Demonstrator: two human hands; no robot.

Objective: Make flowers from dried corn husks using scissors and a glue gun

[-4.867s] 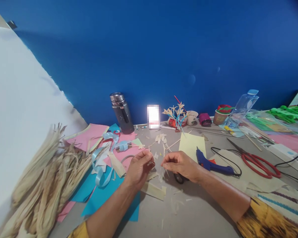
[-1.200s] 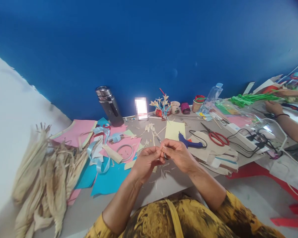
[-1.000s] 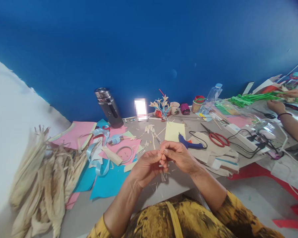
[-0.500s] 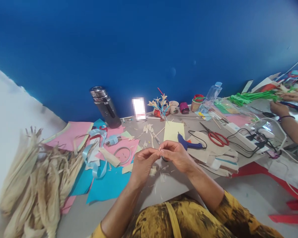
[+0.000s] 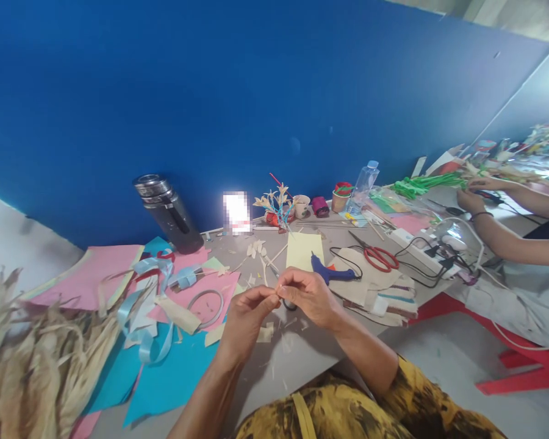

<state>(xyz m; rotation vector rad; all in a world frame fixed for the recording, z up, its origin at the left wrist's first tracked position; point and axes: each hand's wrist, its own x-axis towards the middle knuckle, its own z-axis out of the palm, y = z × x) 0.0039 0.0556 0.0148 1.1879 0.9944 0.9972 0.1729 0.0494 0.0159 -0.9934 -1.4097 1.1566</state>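
My left hand [image 5: 247, 317] and my right hand [image 5: 313, 299] meet over the table, thumbs and forefingers pinched together at one spot. A tiny pale bit shows between the fingertips, too small to name. Just beyond them lie pale petal-like pieces [image 5: 257, 249] on thin stems. A dark ring-shaped handle is partly hidden behind my right hand. Right of that hand a blue glue gun [image 5: 332, 272] rests near a yellow paper sheet [image 5: 308, 247]. Red-handled scissors [image 5: 380, 258] lie farther right. Pale scraps [image 5: 265, 332] are scattered below my hands.
Dried corn husks [image 5: 36, 360] heap at the left, beside blue paper [image 5: 174, 378] and curled light-blue ribbon [image 5: 158, 347]. A dark thermos [image 5: 174, 216] stands by the wall. Small husk flowers [image 5: 279, 198], a plastic bottle [image 5: 365, 186] and a power strip [image 5: 418, 250] stand beyond. A co-worker's hands [image 5: 480, 192] work at right.
My view has turned to the right, so things sit farther left and more of the co-worker shows. My hands keep the same pinch together.
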